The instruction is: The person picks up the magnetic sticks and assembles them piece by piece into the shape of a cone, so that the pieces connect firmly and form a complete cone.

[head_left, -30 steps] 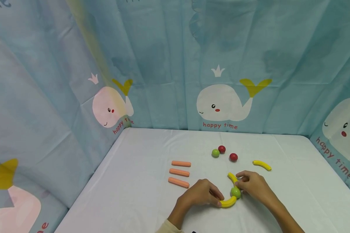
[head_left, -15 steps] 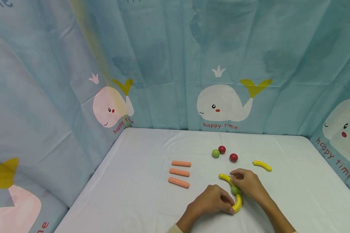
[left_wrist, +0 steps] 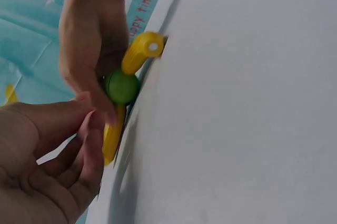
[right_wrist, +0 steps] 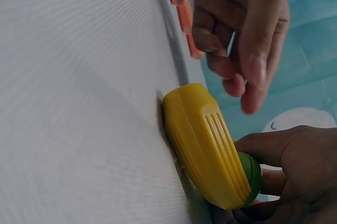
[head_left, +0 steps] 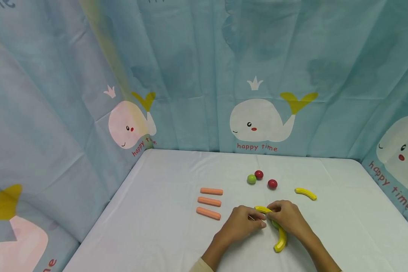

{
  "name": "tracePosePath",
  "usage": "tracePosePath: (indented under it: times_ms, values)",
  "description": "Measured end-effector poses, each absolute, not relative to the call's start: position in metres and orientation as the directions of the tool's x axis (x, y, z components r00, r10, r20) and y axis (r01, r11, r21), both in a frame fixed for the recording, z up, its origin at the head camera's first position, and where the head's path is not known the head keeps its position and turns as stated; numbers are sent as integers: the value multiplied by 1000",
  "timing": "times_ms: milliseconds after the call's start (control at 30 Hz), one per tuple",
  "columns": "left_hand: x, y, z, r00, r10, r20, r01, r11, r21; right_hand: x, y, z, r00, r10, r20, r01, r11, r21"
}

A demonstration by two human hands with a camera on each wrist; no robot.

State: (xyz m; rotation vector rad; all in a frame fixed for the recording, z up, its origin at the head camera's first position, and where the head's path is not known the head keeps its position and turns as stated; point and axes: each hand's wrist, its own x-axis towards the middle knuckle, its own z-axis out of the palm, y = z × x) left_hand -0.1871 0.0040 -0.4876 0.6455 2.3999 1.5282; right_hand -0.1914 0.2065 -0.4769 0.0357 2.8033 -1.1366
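Two yellow toy bananas lie end to end with a green ball-shaped toy fruit (left_wrist: pixel 122 87) between them on the white table. In the head view, the far banana (head_left: pixel 262 209) is partly covered by my right hand (head_left: pixel 287 217), whose thumb and fingers pinch it close to the green fruit. The near banana (head_left: pixel 281 238) curves toward me; the right wrist view shows its ridged side (right_wrist: pixel 205 145) large in front. My left hand (head_left: pixel 240 223) is beside the far banana, fingers loosely bent and holding nothing, its fingertips close to the right thumb.
Three orange sausage-like sticks (head_left: pixel 209 201) lie in a row at left. Farther back are a green ball (head_left: pixel 251 179) and two red balls (head_left: pixel 258 175), (head_left: pixel 272 184). Another banana (head_left: pixel 305 193) lies at right. A blue whale-print curtain (head_left: pixel 190 113) surrounds the table.
The bananas and green fruit have turned, the near banana's free end swinging rightward and toward me. My left hand let go of the near banana and moved away from me to the far one.
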Motion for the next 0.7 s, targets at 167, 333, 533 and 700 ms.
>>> tracePosePath:
  times_ms: [167, 333, 533, 700]
  values:
    - [-204, -1, -485, -932, 347, 106, 227, 332, 915, -192, 208, -475, -992, -29, -119, 63, 715, -696]
    - [-226, -3, -483, -959, 237, 155, 228, 318, 920, -192, 209, -475, -993, -21, -112, 63, 717, -695]
    - [-254, 2, -484, -975, 160, 152, 197, 319, 927, -191, 210, -478, -993, -15, -117, 73, 705, -706]
    - [-275, 9, -489, -982, 134, 135, 175, 357, 918, -191, 211, -480, -993, -11, -114, 75, 692, -718]
